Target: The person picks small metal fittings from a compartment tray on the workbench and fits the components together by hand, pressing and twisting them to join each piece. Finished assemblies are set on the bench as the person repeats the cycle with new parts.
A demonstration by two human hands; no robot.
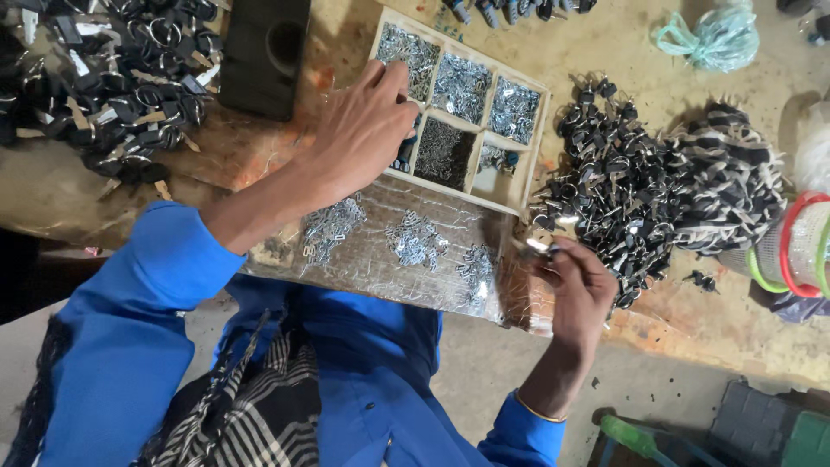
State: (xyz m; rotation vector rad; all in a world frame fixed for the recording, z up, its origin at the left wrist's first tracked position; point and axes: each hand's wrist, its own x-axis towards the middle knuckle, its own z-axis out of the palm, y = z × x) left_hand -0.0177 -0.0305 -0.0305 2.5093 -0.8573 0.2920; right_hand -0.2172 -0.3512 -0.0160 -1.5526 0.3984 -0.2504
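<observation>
My left hand (363, 130) reaches into a wooden divided tray (529, 164), fingertips down in a compartment of small dark parts (405, 157). What the fingers hold, if anything, is hidden. The other compartments hold small silvery metal pieces (462, 86). My right hand (577, 285) pinches a small shiny metal key part (540, 245) at the right end of a plastic-covered board (380, 259). Little heaps of silvery parts (417, 240) lie on that board. A large pile of black-headed keys (622, 182) sits just beyond my right hand.
Another heap of black-headed keys (112, 78) lies at the top left beside a black block (264, 52). A green plastic bag (713, 39) is at the top right. Coloured plastic baskets (800, 246) stand at the right edge. A green object (631, 437) lies on the floor.
</observation>
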